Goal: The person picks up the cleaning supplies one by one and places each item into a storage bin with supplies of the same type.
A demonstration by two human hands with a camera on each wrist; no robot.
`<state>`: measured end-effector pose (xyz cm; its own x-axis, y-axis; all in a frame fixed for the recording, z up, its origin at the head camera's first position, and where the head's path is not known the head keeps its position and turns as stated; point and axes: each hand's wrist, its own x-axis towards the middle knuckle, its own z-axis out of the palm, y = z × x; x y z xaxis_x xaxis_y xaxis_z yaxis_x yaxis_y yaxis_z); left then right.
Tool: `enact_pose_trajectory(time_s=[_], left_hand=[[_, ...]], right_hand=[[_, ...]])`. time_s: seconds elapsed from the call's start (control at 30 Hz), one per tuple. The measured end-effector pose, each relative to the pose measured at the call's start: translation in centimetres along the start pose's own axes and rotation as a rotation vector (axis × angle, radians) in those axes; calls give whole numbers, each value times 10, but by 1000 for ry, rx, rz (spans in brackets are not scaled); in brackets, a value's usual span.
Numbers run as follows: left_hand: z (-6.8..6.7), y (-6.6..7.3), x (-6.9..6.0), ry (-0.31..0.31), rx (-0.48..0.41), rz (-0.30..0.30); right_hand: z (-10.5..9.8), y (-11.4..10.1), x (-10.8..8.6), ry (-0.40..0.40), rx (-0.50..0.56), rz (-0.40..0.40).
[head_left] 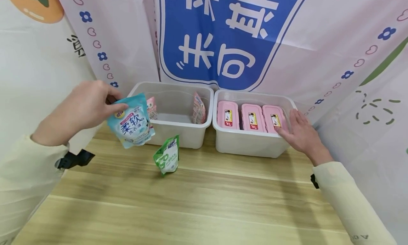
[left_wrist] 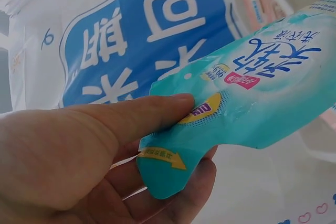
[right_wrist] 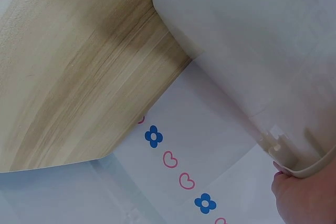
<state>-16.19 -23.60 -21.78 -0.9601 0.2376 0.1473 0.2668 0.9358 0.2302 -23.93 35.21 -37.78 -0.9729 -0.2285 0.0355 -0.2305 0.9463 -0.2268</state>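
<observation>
My left hand (head_left: 86, 105) pinches a teal laundry detergent pouch (head_left: 132, 124) by its top corner, in the air before the left grey bin (head_left: 178, 134). In the left wrist view, the thumb lies across the front of the pouch (left_wrist: 273, 77) with fingers behind it. Inside that bin, a pink pouch (head_left: 199, 110) stands at the right wall and another pink pouch (head_left: 151, 106) shows partly behind the teal one. My right hand (head_left: 301, 137) rests with straightened fingers on the right rim of the right grey bin (head_left: 248, 143), which holds pink lidded boxes (head_left: 227, 113).
A green-and-white pouch (head_left: 168, 158) stands on the wooden table (head_left: 204, 202) in front of the left bin. The two bins sit side by side against a printed cloth (head_left: 127, 32). In the right wrist view, the table edge runs beside the bin wall (right_wrist: 241, 35).
</observation>
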Motion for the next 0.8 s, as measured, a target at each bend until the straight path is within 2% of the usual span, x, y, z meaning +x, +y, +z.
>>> enact_pose_trajectory(time_s=[0.43, 0.6, 0.8], left_hand=[[-27, -1, 20, 41, 40, -15], [-32, -4, 29, 58, 49, -29], [-37, 0, 40, 84, 26, -65]], right_hand=[[0, 0, 0, -9, -1, 4], [1, -2, 1, -11, 6, 1], [0, -1, -1, -10, 8, 4]])
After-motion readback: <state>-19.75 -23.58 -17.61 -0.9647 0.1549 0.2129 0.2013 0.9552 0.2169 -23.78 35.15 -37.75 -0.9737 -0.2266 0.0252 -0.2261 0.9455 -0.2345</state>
